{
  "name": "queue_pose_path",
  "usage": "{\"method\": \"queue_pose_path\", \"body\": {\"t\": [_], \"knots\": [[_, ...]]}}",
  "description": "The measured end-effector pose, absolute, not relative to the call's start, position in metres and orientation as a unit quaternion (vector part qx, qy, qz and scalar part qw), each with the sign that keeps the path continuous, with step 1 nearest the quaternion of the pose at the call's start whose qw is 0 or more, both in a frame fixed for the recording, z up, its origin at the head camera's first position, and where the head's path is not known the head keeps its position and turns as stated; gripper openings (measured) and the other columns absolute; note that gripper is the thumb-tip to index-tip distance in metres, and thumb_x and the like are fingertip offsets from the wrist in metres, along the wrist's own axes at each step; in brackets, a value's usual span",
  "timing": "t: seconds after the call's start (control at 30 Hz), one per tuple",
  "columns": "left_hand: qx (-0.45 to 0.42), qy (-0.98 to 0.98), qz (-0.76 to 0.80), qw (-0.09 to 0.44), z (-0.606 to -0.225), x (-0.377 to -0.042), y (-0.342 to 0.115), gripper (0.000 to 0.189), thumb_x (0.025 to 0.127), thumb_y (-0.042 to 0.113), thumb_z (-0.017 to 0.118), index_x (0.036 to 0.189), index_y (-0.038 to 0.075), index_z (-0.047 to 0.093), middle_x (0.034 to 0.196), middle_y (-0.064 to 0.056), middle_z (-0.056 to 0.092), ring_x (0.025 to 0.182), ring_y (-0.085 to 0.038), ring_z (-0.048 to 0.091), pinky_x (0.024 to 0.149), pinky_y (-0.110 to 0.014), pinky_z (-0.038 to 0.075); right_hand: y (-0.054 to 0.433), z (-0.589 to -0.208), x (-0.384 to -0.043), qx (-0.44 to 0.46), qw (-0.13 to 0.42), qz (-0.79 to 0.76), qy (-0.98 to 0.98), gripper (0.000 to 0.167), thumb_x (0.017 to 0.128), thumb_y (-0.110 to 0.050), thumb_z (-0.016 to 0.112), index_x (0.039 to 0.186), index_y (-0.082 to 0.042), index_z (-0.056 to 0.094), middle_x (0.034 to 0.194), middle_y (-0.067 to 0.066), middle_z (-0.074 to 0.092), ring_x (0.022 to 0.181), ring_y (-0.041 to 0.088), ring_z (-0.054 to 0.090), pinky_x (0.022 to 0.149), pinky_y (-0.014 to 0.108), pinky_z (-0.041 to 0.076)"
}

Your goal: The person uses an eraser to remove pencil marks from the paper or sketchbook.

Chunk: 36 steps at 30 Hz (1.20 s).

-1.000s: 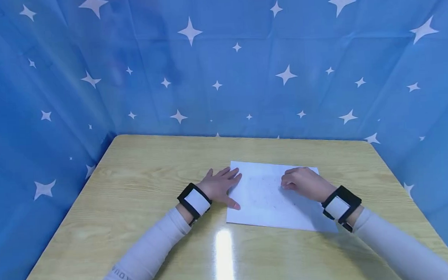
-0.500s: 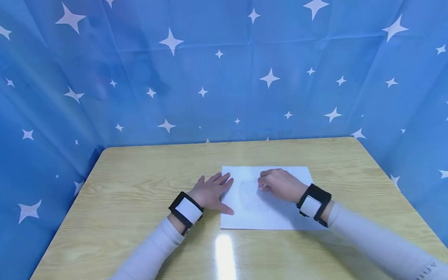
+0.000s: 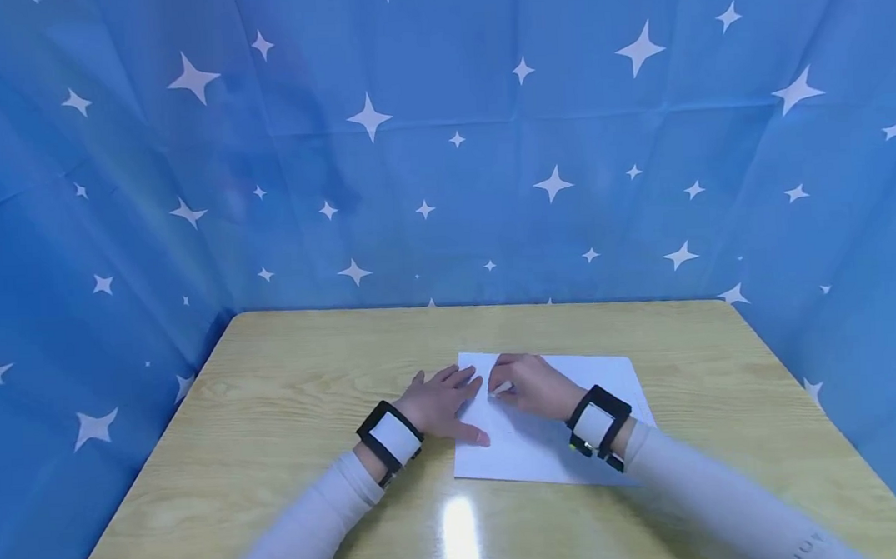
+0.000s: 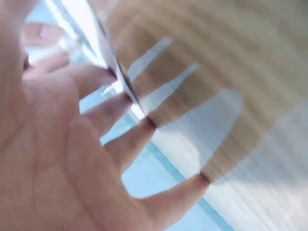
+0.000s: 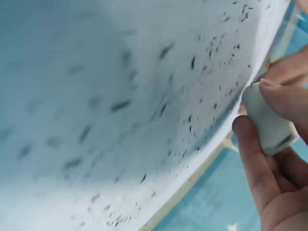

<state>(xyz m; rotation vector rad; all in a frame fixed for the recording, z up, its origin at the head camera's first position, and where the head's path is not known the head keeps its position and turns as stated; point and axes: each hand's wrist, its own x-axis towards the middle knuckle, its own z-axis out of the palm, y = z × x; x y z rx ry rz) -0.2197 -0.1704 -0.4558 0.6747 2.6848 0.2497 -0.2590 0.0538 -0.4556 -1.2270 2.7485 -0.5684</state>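
A white sheet of paper (image 3: 568, 455) lies on the wooden table. My left hand (image 3: 440, 405) rests spread on its left edge, fingertips and thumb pressing down. In the left wrist view those straight fingers (image 4: 132, 142) reach the paper's edge and the table beside it. Between the thumb and fingers of my right hand (image 3: 537, 387) is pinched a small white eraser (image 5: 270, 120), one end smudged dark. It is close to the paper's upper left part, near the left fingers. Many dark eraser crumbs (image 5: 120, 106) are scattered over the sheet in the right wrist view.
The light wooden table (image 3: 308, 352) extends around the sheet on all sides. Behind and beside it hangs a blue curtain (image 3: 428, 172) with white stars. A bright light reflection (image 3: 459, 533) shows on the tabletop in front of the paper.
My right hand has moved left across the paper with the eraser, ending close to the left hand. The left hand stays on the paper's left edge. The head view has shifted slightly.
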Motion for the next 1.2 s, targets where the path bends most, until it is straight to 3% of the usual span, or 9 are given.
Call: {"method": "queue_pose_path", "body": {"t": [0.17,0.37,0.53,0.7,0.9,1.2], "knots": [[0.227,0.961,0.061,0.144,-0.459,-0.220,-0.164,0.098,0.087,0.074,0.068,0.165,0.021,0.037,0.172,-0.002,0.034,0.160,-0.027,0.031,0.121,-0.071,0.031,0.052,-0.458,-0.261,-0.395,0.025,-0.145,0.907,0.014,0.088,-0.003,0.082,0.097,-0.014,0.082,0.092,-0.001,0.076,0.089,0.015,0.076,0.081,0.032,0.063],[0.223,0.960,0.072,0.153,-0.453,-0.221,-0.167,0.100,0.087,0.072,0.071,0.165,0.021,0.036,0.174,-0.002,0.032,0.162,-0.029,0.028,0.123,-0.073,0.027,0.094,-0.451,-0.257,-0.362,0.001,-0.110,0.926,0.017,0.086,0.002,0.081,0.087,-0.015,0.080,0.084,-0.003,0.076,0.077,0.008,0.070,0.074,0.030,0.062],[0.217,0.960,0.068,0.161,-0.454,-0.222,-0.169,0.101,0.086,0.071,0.072,0.166,0.022,0.034,0.174,-0.001,0.030,0.162,-0.029,0.026,0.124,-0.072,0.024,0.125,-0.450,-0.258,-0.324,-0.002,-0.128,0.937,0.021,0.083,0.008,0.081,0.083,-0.013,0.080,0.083,0.000,0.078,0.079,0.011,0.072,0.074,0.034,0.062],[0.218,0.960,0.069,0.158,-0.457,-0.219,-0.168,0.101,0.085,0.071,0.073,0.165,0.021,0.037,0.173,-0.002,0.032,0.161,-0.029,0.029,0.123,-0.072,0.027,0.085,-0.450,-0.260,-0.327,0.013,-0.166,0.930,0.018,0.083,0.006,0.082,0.091,-0.011,0.084,0.089,0.001,0.078,0.086,0.017,0.075,0.078,0.035,0.063],[0.219,0.962,0.061,0.153,-0.459,-0.218,-0.164,0.101,0.085,0.074,0.070,0.165,0.023,0.036,0.173,-0.001,0.033,0.160,-0.027,0.031,0.122,-0.072,0.031,0.048,-0.455,-0.259,-0.349,0.037,-0.186,0.918,0.015,0.086,0.002,0.083,0.093,-0.011,0.084,0.089,0.001,0.079,0.088,0.016,0.075,0.081,0.033,0.063],[0.222,0.960,0.076,0.153,-0.458,-0.220,-0.166,0.102,0.085,0.072,0.073,0.165,0.021,0.036,0.173,-0.003,0.032,0.161,-0.029,0.028,0.123,-0.073,0.027,0.127,-0.443,-0.256,-0.275,0.035,-0.141,0.951,0.021,0.083,0.009,0.080,0.081,-0.012,0.081,0.083,0.004,0.078,0.077,0.011,0.067,0.074,0.036,0.060]]}}
